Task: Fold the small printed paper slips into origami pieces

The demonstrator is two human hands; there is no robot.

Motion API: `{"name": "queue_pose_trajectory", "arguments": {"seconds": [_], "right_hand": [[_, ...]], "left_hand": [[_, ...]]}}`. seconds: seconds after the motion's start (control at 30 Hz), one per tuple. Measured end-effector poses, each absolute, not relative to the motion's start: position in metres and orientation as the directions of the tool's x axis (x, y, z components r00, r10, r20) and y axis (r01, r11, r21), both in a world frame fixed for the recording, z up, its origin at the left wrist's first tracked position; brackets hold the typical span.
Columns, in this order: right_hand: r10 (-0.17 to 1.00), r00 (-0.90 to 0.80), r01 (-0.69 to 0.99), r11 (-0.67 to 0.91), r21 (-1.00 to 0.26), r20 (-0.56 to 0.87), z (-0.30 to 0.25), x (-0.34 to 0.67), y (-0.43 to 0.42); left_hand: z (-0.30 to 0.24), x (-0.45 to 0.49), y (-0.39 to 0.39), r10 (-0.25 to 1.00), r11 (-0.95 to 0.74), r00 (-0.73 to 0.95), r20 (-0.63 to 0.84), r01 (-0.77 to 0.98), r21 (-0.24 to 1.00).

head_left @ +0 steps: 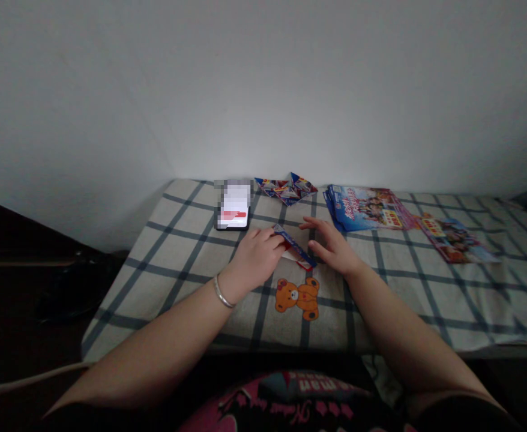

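Observation:
A partly folded leaflet (300, 252), blue outside with some white and red showing, lies at a slant on the checked tablecloth. Its upper left end is in my left hand (260, 255), whose fingers are closed on it; a silver bangle circles that wrist. Just right of the paper is my right hand (331, 243), thumb and fingers apart with nothing between them. Beyond both hands, against the wall, sit folded paper pieces (287, 189) with pointed corners, printed in blue, red and yellow.
A phone (233, 205) with a lit screen lies left of the folded pieces. At the right is a stack of printed leaflets (367, 209), with another leaflet (459, 240) beside it. The checked tablecloth (177, 282) bears a bear picture (296, 297) near the front edge.

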State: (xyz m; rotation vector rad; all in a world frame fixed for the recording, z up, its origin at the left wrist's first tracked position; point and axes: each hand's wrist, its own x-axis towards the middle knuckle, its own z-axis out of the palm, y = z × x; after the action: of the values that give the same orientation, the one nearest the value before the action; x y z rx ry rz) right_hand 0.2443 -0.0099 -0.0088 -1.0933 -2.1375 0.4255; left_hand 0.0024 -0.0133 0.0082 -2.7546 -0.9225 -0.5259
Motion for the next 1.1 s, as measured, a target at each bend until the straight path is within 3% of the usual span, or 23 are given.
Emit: {"name": "queue_pose_trajectory", "arguments": {"seconds": [0.17,0.33,0.67,1.1], "right_hand": [[0.753,-0.476,0.528,0.658,-0.537,0.455,-0.006,0.247,-0.012],[0.768,-0.466,0.620,0.638,-0.457,0.439,-0.005,0.237,-0.013],[0.791,-0.366,0.640,0.596,-0.484,0.490,-0.014,0.239,-0.009],[0.748,-0.496,0.646,0.657,-0.388,0.440,-0.005,0.253,-0.008]], "left_hand": [[0.006,-0.001,-0.009,0.687,-0.647,0.619,0.379,0.760,-0.068],[0.009,0.003,-0.015,0.718,-0.633,0.601,0.351,0.774,-0.030],[0.004,0.008,-0.016,0.684,-0.682,0.663,0.304,0.729,-0.058],[0.002,0.006,-0.014,0.639,-0.729,0.704,0.308,0.683,-0.049]]}}
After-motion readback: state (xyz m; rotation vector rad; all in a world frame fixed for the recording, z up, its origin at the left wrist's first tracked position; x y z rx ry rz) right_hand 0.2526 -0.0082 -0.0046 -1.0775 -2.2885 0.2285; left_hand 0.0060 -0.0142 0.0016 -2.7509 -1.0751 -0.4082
